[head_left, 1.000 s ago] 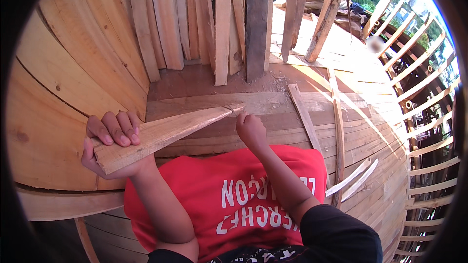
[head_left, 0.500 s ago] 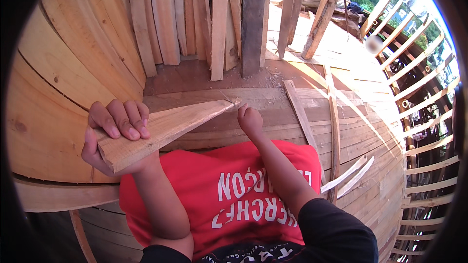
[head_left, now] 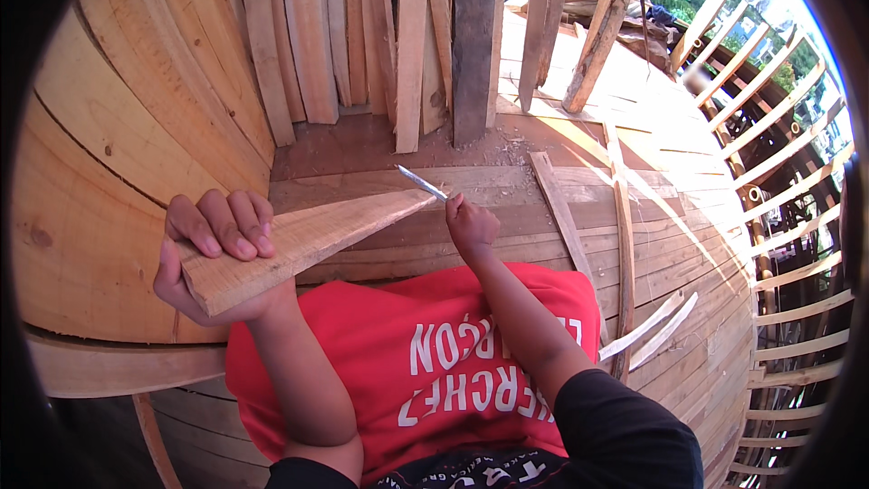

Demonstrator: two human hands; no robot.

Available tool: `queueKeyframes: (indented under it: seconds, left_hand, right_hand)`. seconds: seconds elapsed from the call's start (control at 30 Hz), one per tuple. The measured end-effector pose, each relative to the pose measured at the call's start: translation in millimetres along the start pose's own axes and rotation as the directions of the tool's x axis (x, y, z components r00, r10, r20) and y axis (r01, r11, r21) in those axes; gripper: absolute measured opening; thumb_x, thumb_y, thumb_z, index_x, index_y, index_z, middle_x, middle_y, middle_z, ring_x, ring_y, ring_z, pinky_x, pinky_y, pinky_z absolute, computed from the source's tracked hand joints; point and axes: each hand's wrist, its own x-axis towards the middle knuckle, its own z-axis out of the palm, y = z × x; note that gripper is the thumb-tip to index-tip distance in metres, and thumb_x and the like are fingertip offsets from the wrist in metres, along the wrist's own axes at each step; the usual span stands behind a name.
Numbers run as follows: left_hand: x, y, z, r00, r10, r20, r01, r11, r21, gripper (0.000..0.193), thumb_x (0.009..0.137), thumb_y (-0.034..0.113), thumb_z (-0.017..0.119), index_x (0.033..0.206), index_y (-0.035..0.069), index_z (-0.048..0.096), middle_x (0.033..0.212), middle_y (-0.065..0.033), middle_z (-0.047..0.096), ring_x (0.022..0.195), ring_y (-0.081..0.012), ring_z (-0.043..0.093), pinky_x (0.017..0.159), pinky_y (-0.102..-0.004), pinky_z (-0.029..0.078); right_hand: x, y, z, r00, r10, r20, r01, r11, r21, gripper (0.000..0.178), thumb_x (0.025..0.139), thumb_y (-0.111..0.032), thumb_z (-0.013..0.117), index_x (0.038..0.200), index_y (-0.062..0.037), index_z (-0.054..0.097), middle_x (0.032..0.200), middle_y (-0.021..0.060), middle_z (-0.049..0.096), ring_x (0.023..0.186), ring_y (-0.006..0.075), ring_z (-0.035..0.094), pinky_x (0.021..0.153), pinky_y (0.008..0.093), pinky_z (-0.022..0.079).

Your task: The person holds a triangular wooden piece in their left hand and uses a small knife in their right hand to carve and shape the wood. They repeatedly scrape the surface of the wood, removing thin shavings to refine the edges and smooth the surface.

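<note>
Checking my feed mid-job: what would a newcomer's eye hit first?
Probably the bright red cloth, low in the centre. Above left, the left hand holds a tapering wooden piece by its wide end, while the right hand holds a slim, pale blade-like tool near the narrow tip.

red cloth (head_left: 321, 344) | large white capitals (head_left: 490, 389), two rows, upside down, partly covered || black shirt (head_left: 625, 426) | smaller white lettering (head_left: 493, 477), cut off by lower edge

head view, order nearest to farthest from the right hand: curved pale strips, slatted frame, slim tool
1. Slim tool, gripped in the right hand
2. Curved pale strips, lower right
3. Slatted frame, far right edge
</note>
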Motion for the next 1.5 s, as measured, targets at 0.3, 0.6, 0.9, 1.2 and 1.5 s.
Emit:
queueKeyframes:
  seconds: [0.3, 0.6, 0.9, 1.2, 1.5]
  left_hand:
    - [-1.9, -1.2, 5.1, 0.998, 0.005, 0.067, -0.006, 1.000, 0.024, 0.032, 0.089, 0.036, 0.038, 0.071, 0.011, 0.043, 0.053, -0.0062, 0.047, 0.042, -0.0159, 0.041, 0.052, -0.0304, 0.035]
    - [3.6, 0.5, -1.9, 0.998, -0.015, 0.053, 0.012, 0.999, 0.042, 0.029, 0.088, 0.034, 0.041, 0.069, 0.013, 0.042, 0.054, -0.0028, 0.044, 0.045, -0.0126, 0.040, 0.054, -0.0285, 0.034]
    - [2.6, 0.6, -0.7, 0.998, -0.014, 0.059, 0.010, 0.998, 0.061, 0.028, 0.088, 0.034, 0.041, 0.069, 0.013, 0.042, 0.055, -0.0025, 0.045, 0.046, -0.0118, 0.040, 0.054, -0.0282, 0.033]
    - [2.8, 0.8, -1.3, 0.997, -0.015, 0.075, 0.010, 0.998, 0.064, 0.028, 0.088, 0.033, 0.041, 0.069, 0.013, 0.043, 0.055, -0.0027, 0.045, 0.046, -0.0116, 0.040, 0.055, -0.0284, 0.033]
    - [3.2, 1.1, -1.9, 0.996, -0.017, 0.091, 0.012, 0.998, 0.059, 0.028, 0.089, 0.033, 0.040, 0.069, 0.013, 0.043, 0.055, -0.0026, 0.045, 0.047, -0.0119, 0.040, 0.055, -0.0288, 0.033]
  right_hand:
    - [29.2, -2.9, -5.6, 0.917, 0.083, 0.390, -0.275, 0.839, 0.470, 0.053, 0.099, -0.044, 0.045, 0.073, -0.0002, 0.060, 0.063, 0.0197, 0.061, 0.054, 0.0270, 0.062, 0.050, 0.0383, 0.050]
    - [42.4, 31.3, -9.4, 0.691, 0.029, 0.722, -0.542, 0.682, 0.491, 0.032, 0.101, -0.031, 0.043, 0.092, -0.0044, 0.057, 0.060, 0.0032, 0.051, 0.043, 0.0106, 0.041, 0.037, 0.0287, 0.031]
    - [46.1, 16.5, -20.2, 0.540, 0.043, 0.841, -0.684, 0.605, 0.408, 0.049, 0.094, -0.046, 0.051, 0.080, -0.0002, 0.060, 0.059, 0.0078, 0.054, 0.043, 0.0174, 0.049, 0.039, 0.0342, 0.036]
    - [30.5, -4.0, -24.5, 0.679, 0.087, 0.729, -0.514, 0.765, 0.388, 0.060, 0.091, -0.062, 0.051, 0.061, -0.0100, 0.048, 0.048, -0.0021, 0.036, 0.036, 0.0105, 0.035, 0.033, 0.0292, 0.025]
    - [40.9, 7.7, -13.0, 0.169, -0.084, 0.982, -0.913, 0.363, 0.188, 0.059, 0.094, -0.064, 0.041, 0.056, -0.0193, 0.029, 0.047, -0.0067, 0.020, 0.037, 0.0077, 0.011, 0.037, 0.0276, 0.006]
